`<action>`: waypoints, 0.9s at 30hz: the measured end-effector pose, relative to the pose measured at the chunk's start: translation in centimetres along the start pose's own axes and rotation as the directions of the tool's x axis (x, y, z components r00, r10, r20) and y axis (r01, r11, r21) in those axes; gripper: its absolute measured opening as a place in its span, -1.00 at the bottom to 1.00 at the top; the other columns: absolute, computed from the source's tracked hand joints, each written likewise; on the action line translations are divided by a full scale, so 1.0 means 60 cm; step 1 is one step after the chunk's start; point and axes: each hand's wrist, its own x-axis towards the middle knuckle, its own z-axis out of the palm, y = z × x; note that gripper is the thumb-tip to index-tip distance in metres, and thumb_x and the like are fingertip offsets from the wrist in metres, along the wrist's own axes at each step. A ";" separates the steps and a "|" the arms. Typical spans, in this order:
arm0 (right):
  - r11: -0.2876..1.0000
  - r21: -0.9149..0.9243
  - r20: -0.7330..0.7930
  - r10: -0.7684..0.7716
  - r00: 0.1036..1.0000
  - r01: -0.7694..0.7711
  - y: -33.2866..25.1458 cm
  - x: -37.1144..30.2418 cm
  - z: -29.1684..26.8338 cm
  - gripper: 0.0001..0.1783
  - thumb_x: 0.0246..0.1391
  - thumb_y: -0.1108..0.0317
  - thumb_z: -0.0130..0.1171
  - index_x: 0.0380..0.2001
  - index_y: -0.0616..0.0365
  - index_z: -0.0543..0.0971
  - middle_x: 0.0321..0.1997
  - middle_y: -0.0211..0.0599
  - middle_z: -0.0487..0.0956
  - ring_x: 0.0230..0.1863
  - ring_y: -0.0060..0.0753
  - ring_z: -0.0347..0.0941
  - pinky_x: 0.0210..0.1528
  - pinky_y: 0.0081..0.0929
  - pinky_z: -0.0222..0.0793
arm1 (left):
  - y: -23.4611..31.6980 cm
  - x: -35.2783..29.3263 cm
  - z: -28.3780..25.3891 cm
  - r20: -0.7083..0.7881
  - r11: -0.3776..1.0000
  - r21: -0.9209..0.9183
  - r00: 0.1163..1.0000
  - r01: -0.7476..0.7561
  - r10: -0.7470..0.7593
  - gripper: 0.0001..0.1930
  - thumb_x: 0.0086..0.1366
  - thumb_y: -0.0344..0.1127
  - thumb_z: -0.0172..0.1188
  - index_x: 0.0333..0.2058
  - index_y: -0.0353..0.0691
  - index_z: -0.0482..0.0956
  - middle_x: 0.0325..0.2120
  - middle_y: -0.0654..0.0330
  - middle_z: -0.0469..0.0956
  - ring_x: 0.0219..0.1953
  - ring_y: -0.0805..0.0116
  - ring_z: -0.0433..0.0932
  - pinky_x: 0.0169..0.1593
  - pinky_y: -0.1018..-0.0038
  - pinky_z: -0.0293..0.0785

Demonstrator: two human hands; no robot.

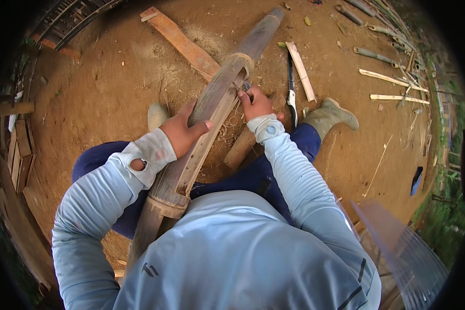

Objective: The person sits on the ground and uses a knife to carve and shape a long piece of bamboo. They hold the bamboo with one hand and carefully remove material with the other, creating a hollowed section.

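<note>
A thick brown bamboo pole (219,95) slants from my lap toward the far right, with a long opening cut in its right side between two raised joints. My left hand (183,129) is wrapped over the pole near its middle, the thumb lying across by the cut edge. At the far end of the opening, my right hand (257,105) is closed, fingertips at the cut edge. A small greyish piece shows by those fingers; whether it is a blade or a bamboo sliver, I cannot make out. Thin shavings (227,132) lie on the ground below.
Right of the pole lie a saw (293,103) with a white and black handle and a split bamboo strip (300,71). A wooden plank (181,42) rests beyond, a short log (240,148) beneath. Several bamboo lengths (374,55) lie far right; a clear corrugated sheet (403,248) stands near right.
</note>
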 end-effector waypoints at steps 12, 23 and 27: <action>0.998 -0.064 0.024 -0.017 1.000 0.019 0.003 -0.035 0.011 -0.66 0.21 0.04 0.14 -0.29 0.12 0.53 -0.40 0.07 0.60 -0.29 0.23 0.55 -0.23 -0.01 0.41 | -0.010 -0.004 0.006 -0.008 1.000 -0.017 1.000 -0.012 0.012 -0.05 0.28 0.18 0.12 0.36 -0.45 -0.03 0.11 -0.43 0.38 0.19 -0.20 0.42 0.27 0.28 0.29; 0.998 -0.042 -0.004 0.048 0.999 -0.048 0.015 0.002 0.006 -0.67 0.20 0.06 0.15 -0.24 0.13 0.53 -0.33 0.10 0.62 -0.25 0.26 0.55 -0.17 -0.05 0.42 | 0.007 -0.002 0.003 0.015 0.999 0.030 1.000 0.017 -0.018 -0.06 0.29 0.16 0.11 0.36 -0.44 -0.03 0.13 -0.43 0.37 0.21 -0.19 0.40 0.29 0.29 0.26; 0.994 -0.027 -0.005 0.103 0.995 -0.103 0.014 0.030 -0.004 -0.63 0.22 0.03 0.11 -0.12 0.09 0.55 -0.22 0.07 0.63 -0.14 0.21 0.55 -0.10 -0.10 0.42 | 0.006 0.000 -0.003 0.033 1.000 0.008 0.999 0.028 -0.029 -0.05 0.28 0.17 0.11 0.36 -0.44 -0.03 0.13 -0.42 0.36 0.22 -0.19 0.39 0.31 0.31 0.24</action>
